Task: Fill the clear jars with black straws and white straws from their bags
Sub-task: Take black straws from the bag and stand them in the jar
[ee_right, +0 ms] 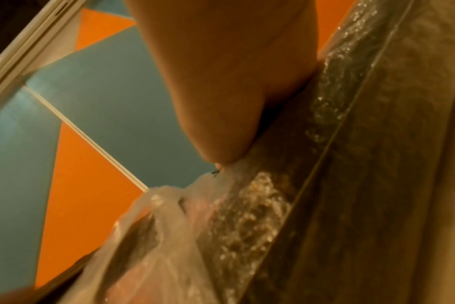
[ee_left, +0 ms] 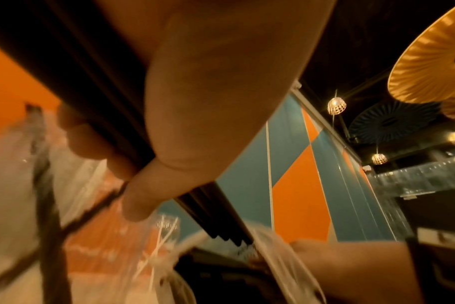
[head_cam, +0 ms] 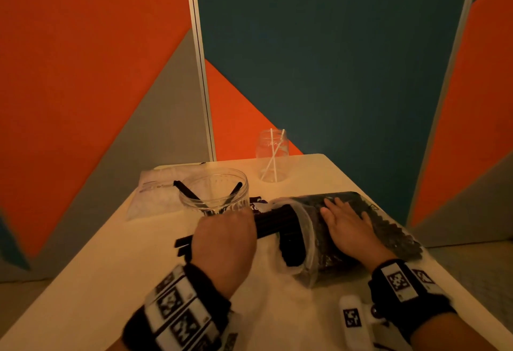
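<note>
My left hand (head_cam: 226, 232) grips a bundle of black straws (head_cam: 270, 221), their far ends still inside the mouth of the clear bag of black straws (head_cam: 388, 228) that lies on its side. In the left wrist view the fingers (ee_left: 91, 144) curl round the black straws (ee_left: 216, 214). My right hand (head_cam: 347, 223) lies flat on top of the bag (ee_right: 325, 185), fingers straight. A wide clear jar (head_cam: 215, 192) just beyond my left hand holds two black straws. A narrower clear jar (head_cam: 273, 156) at the back holds two white straws.
A flat clear bag (head_cam: 155, 198) lies at the table's back left, behind the wide jar. The cream table (head_cam: 111, 281) has its right edge close to the black-straw bag. Orange, grey and blue wall panels stand right behind the table.
</note>
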Action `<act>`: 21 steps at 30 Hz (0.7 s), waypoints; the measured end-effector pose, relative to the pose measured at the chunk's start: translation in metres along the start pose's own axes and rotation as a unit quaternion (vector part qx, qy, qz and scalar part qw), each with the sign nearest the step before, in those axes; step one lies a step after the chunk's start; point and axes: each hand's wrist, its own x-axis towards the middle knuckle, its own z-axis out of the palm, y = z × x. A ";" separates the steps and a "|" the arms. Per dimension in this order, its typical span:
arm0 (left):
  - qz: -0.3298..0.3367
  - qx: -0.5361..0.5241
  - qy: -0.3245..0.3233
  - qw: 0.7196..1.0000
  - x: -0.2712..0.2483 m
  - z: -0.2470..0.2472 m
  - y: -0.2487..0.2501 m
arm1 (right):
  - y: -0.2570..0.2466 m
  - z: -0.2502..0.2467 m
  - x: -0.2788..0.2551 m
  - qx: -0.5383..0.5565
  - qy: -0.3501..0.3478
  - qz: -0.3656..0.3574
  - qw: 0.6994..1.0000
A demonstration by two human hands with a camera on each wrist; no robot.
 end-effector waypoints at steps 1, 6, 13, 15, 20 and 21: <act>-0.008 0.002 0.001 1.000 -0.008 -0.005 -0.009 | -0.002 -0.003 -0.002 0.024 0.002 0.010 1.000; -0.054 -0.024 0.045 0.997 -0.039 -0.024 -0.035 | -0.027 -0.027 -0.020 0.259 0.058 0.031 0.964; -0.032 -0.116 0.093 0.988 -0.026 -0.018 -0.009 | -0.113 -0.065 -0.063 0.455 0.048 -0.182 0.870; -0.039 -0.183 0.099 0.977 -0.019 -0.012 -0.007 | -0.123 -0.068 -0.068 0.383 0.046 -0.213 0.898; -0.049 -0.341 0.100 0.933 -0.001 -0.009 -0.013 | -0.115 -0.082 -0.063 0.429 0.070 -0.234 0.870; -0.063 -0.386 0.112 0.913 0.003 -0.012 -0.017 | -0.108 -0.082 -0.059 0.442 0.077 -0.218 0.867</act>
